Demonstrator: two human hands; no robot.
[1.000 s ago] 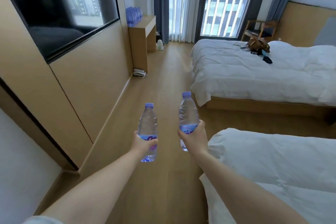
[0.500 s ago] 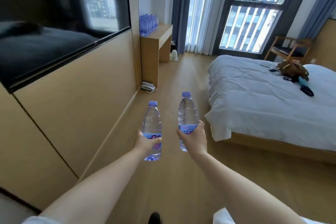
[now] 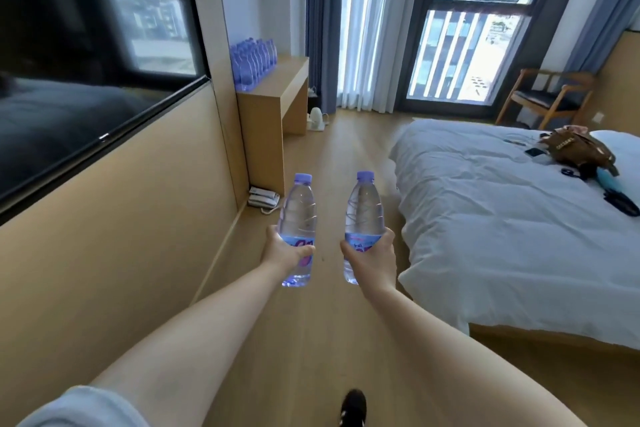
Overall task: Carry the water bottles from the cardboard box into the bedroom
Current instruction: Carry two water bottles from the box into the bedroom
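Note:
Two clear water bottles with purple caps and blue-pink labels are held upright in front of me over the wooden floor. My left hand [image 3: 284, 251] grips the left bottle [image 3: 298, 210] around its label. My right hand [image 3: 372, 258] grips the right bottle [image 3: 364, 208] the same way. Ahead on the left, a row of several matching water bottles [image 3: 254, 59] stands on a wooden desk [image 3: 277, 97] against the wall. No cardboard box is in view.
A wall panel with a dark TV screen [image 3: 86, 62] runs along my left. A white bed [image 3: 502, 218] with a brown bag [image 3: 576, 149] fills the right. A phone [image 3: 263, 199] lies on the floor by the desk. A wooden chair [image 3: 547, 97] stands by the window.
I have walked forward down the aisle: the nearer bed has dropped out of view and the desk with bottles is closer. Both hands keep their bottles, now slightly farther apart.

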